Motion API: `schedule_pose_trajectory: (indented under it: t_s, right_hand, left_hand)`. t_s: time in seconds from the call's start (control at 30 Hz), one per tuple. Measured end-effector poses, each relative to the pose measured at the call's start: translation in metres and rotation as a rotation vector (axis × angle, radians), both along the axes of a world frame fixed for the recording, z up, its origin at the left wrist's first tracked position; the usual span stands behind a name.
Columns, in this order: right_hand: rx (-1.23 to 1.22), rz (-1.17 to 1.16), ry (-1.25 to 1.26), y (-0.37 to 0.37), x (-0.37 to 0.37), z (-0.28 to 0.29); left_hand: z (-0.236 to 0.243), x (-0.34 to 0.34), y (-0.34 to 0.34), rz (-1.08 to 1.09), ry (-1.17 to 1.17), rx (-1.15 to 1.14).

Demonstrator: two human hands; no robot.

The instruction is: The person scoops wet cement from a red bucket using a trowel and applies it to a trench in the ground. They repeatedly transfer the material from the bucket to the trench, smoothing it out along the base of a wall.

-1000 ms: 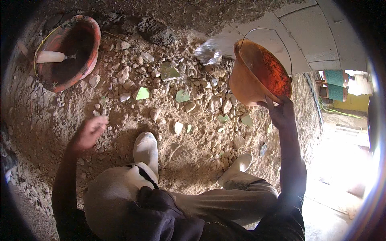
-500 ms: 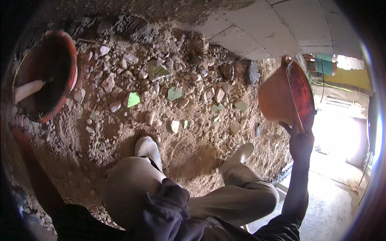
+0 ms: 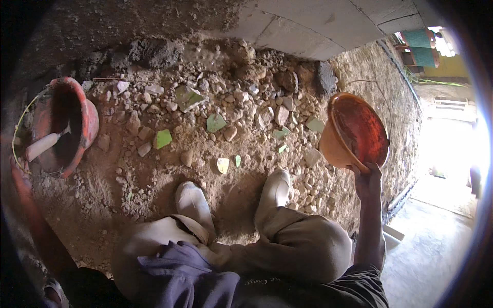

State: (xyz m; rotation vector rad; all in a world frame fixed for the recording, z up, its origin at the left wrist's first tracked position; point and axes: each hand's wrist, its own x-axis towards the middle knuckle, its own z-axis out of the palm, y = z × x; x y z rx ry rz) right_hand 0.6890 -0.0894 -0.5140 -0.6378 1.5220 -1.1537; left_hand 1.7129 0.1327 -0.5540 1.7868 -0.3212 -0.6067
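Note:
My right hand (image 3: 366,175) grips the lower rim of an orange plastic bucket (image 3: 336,143), tilted so its red-stained inside shows. At the far left, a red bucket (image 3: 88,126) with a dark inside and a yellow handle holds a trowel with a pale grip (image 3: 42,147). My left hand (image 3: 20,172) is at that bucket's handle, in shadow, its fingers too obscure to read. Between the buckets lie stones, dirt and green fragments (image 3: 215,123).
My pale boots (image 3: 273,192) stand on the rubble. Grey blockwork (image 3: 313,28) runs along the top. To the right are a concrete floor (image 3: 416,241), a bright opening, green cables (image 3: 421,80) and teal items (image 3: 418,49).
My left hand has moved left to the red bucket. The orange bucket has shifted right and turned in my right hand. My right boot has moved inward, toward the left one.

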Motion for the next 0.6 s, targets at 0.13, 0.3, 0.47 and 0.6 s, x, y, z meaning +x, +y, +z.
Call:
schedule_pose_trajectory:
  t_s: [0.13, 0.3, 0.47, 0.6]
  right_hand:
    - [-0.117, 0.23, 0.214, -0.035, 0.053, -0.019]
    - [0.053, 0.171, -0.294, -0.087, 0.084, -0.034]
    - [-0.2, 0.424, 0.251, -0.093, 0.073, -0.063]
    - [-0.306, 0.403, 0.662, -0.078, 0.034, -0.072]
  left_hand:
    - [0.067, -0.047, -0.034, -0.167, 0.009, -0.016]
    - [0.088, -0.177, -0.11, -0.176, 0.007, -0.046]
    - [0.121, -0.273, -0.132, -0.105, -0.116, -0.105]
    - [0.153, -0.235, -0.101, -0.543, -0.186, -0.212]
